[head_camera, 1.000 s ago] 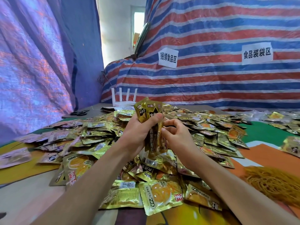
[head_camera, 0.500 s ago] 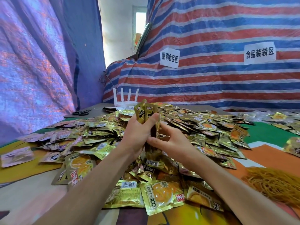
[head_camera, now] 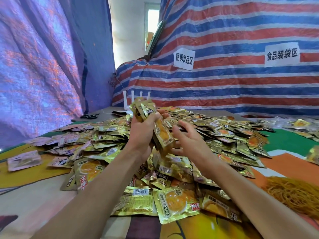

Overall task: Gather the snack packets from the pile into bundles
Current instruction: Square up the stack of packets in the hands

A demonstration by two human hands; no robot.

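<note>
Left grip (head_camera: 145,135) is clenching round a bundle of snack packets (head_camera: 148,112), holding it upright above the pile (head_camera: 215,128), with the fingers wrapping over the top right edge. Right grip (head_camera: 188,140) is hanging released with fingers spread, just beside the bundle's lower end. I cannot tell if a fingertip is touching the bottom edge.

One orange-printed packet (head_camera: 161,133) is sitting on the bundle's right face, sticking out lower than the rest and tilting, so the stack is not looking flush.

The step in hand is probably squaring the bundle. To do it well:
- The right palm should be coming up flat under the low packet and pushing it level with the others.
- The left grip should be easing only a little, letting the packets slide without fanning out.
- The foil is looking slick, so a loose squeeze is risking a spill back into the pile.
- Working low over the pile is limiting the damage if one drops.

The loose packets are lying spread over the counter (head_camera: 34,204), under and beyond both arms. A heap of yellow rubber bands (head_camera: 293,192) is sitting near the right forearm, likely for tying. The right grip is the free one for reaching them.
</note>
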